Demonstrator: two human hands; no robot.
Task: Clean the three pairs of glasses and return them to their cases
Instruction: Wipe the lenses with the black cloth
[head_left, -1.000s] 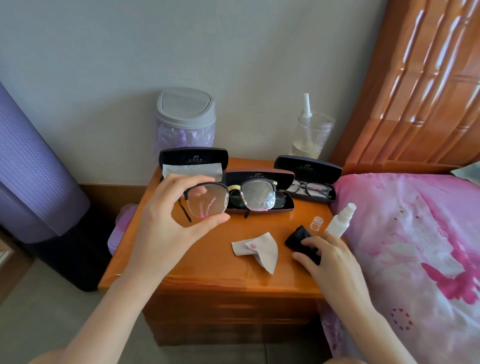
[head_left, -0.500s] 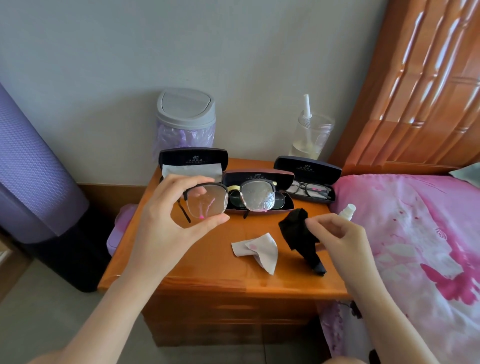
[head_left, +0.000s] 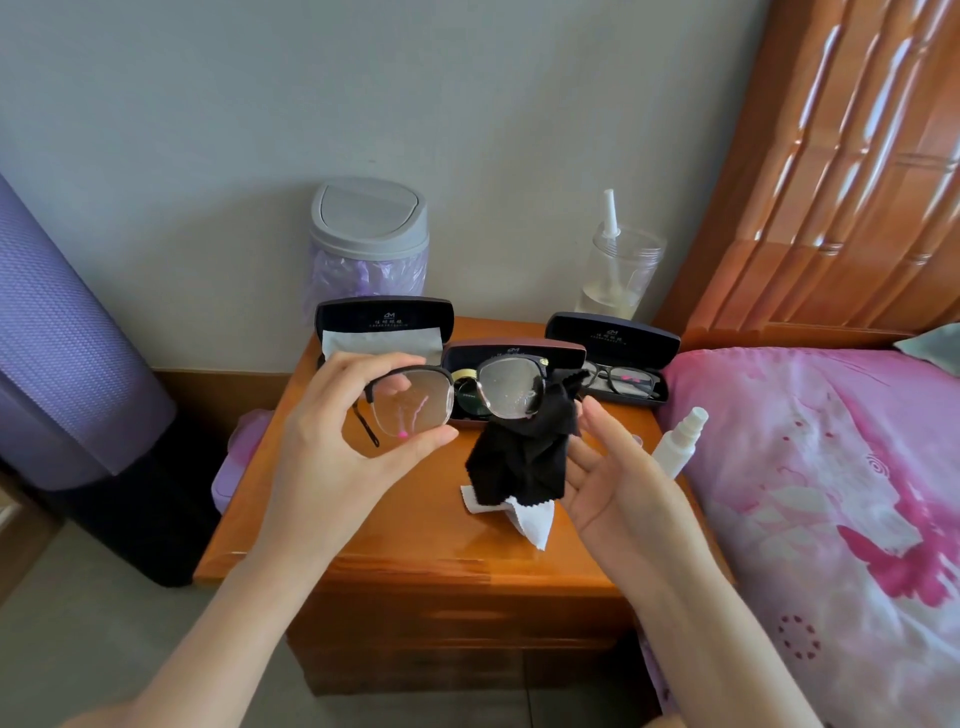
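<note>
My left hand pinches the left lens of a black half-rim pair of glasses, held up above the nightstand; that lens carries a pink smear. My right hand holds a black cleaning cloth against the fogged right lens. Three open black cases stand behind: the left case holds a white cloth, the middle case holds a dark pair, and the right case holds a black-framed pair.
A white wipe lies on the wooden nightstand. A small white spray bottle stands near the right edge, by the pink bed. A lidded bin and a clear cup stand at the back.
My right hand picked the black cloth up off the nightstand and brought it up to the right lens. My left hand kept the glasses nearly still.
</note>
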